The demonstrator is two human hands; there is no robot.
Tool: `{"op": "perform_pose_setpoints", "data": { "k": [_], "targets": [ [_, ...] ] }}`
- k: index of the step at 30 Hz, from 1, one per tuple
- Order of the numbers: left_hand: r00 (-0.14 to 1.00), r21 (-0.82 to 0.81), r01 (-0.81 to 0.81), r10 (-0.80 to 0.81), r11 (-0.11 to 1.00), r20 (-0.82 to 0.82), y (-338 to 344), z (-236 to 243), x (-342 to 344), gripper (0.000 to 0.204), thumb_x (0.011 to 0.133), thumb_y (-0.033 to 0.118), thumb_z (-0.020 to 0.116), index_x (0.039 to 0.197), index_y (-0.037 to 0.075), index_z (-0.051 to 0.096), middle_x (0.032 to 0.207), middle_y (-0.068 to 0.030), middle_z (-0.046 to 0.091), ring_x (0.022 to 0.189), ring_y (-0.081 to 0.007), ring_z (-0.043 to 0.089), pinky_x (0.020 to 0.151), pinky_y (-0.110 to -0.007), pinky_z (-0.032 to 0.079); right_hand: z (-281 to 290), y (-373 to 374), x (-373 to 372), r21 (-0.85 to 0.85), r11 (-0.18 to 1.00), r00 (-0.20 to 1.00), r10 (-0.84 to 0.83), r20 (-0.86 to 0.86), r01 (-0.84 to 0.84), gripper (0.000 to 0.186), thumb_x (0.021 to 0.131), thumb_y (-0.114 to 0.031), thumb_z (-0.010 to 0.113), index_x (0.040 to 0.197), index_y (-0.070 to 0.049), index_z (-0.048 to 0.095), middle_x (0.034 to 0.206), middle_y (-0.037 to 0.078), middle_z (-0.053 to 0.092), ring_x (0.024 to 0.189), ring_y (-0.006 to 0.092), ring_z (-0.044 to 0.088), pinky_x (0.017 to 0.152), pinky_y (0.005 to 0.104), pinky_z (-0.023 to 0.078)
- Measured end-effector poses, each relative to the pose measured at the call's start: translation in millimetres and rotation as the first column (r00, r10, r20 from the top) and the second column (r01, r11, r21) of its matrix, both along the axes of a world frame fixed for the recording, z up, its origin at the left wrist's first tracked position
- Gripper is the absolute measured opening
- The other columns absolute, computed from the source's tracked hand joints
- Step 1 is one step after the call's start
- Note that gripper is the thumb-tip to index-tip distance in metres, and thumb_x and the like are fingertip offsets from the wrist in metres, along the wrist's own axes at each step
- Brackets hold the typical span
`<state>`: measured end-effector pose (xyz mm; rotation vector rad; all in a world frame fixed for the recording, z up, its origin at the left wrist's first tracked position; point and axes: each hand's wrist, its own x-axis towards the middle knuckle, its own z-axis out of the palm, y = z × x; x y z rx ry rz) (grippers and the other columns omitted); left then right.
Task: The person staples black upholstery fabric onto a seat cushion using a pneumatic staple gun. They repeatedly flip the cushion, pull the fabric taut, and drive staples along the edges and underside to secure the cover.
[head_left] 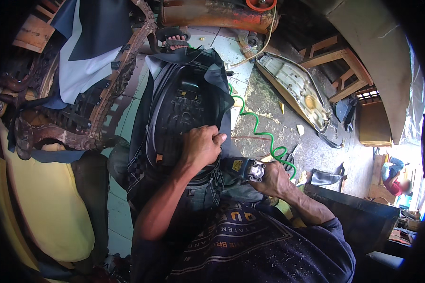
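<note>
An upturned black plastic motorcycle seat base (182,111) lies lengthwise in front of me. Dark cover material (216,78) is folded loosely around its edge. My left hand (202,146) is closed over the right rim of the base, gripping the cover's edge there; its fingertips are partly hidden. In my right hand (273,179) is a pneumatic staple gun (240,166), its nose pointing left toward the rim, close to my left hand. Whether the nose touches the cover cannot be made out. A green coiled air hose (256,123) runs beside the seat, near the tool.
A second, pale seat base (295,89) lies on the floor at right, near a wooden frame (349,70). Carved wooden furniture (120,70) and yellow foam (56,203) stand at left. A rusty tank (217,18) and a sandalled foot (175,41) are beyond. Another person (393,183) sits far right.
</note>
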<state>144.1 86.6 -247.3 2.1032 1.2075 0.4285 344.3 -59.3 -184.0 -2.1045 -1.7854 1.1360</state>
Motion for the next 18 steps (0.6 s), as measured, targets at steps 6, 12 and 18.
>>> {"op": "perform_pose_setpoints", "data": {
  "k": [6,12,18],
  "targets": [
    [1.000,-0.120,0.027,-0.028,0.992,-0.011,-0.2,-12.5,-1.3,0.031,0.094,0.035,0.072,0.086,0.005,0.070,0.090,-0.0158,0.073,0.085,-0.0408,0.070,0.075,-0.054,0.051,9.1,18.5,-20.9,-0.164,0.984,0.984,0.093,0.153,-0.068,0.040,0.084,-0.026,0.073,0.117,-0.004,0.072,0.086,0.028,0.073,0.085,0.0443,0.074,0.080,0.0517,0.060],
    [1.000,-0.052,0.027,-0.027,0.998,0.014,0.8,-14.0,0.6,0.031,0.094,0.034,0.073,0.086,0.004,0.070,0.086,-0.0178,0.071,0.082,-0.0413,0.070,0.073,-0.052,0.051,-1.1,9.3,-13.8,-0.060,0.998,0.993,0.016,0.119,-0.009,0.036,0.082,-0.027,0.077,0.108,-0.001,0.074,0.085,0.029,0.073,0.083,0.0440,0.075,0.078,0.0514,0.059],
    [0.999,-0.104,0.055,-0.055,0.993,0.002,3.1,-8.6,-6.1,0.031,0.095,0.033,0.073,0.087,0.002,0.070,0.087,-0.0189,0.071,0.083,-0.0414,0.069,0.075,-0.051,0.051,-9.4,2.9,9.4,-0.044,0.993,0.993,-0.106,0.051,0.108,0.039,0.079,-0.030,0.084,0.094,0.005,0.075,0.078,0.027,0.073,0.076,0.0404,0.075,0.072,0.0486,0.059]
  ]
}}
